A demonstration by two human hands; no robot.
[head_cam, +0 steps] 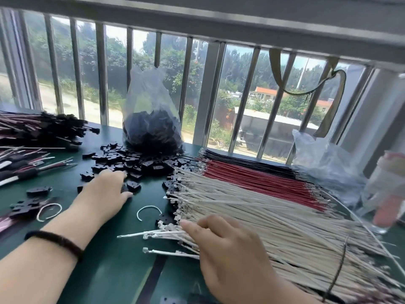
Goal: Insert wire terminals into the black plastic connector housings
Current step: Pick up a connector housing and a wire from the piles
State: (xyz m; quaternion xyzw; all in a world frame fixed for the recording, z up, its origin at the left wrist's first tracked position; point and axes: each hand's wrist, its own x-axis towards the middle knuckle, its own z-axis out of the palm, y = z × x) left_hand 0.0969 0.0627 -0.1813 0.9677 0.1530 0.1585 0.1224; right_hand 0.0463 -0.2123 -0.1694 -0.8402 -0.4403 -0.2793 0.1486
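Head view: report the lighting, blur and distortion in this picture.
Head view: daylight comes through the barred window, so the bench is backlit; the window frame bows from wide-angle distortion; the right hand and the clear bottle at the right edge are motion-blurred; the left hand and loose black housings look sharper.

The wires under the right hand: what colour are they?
White wires, with the right hand resting on them; seen in the head view.
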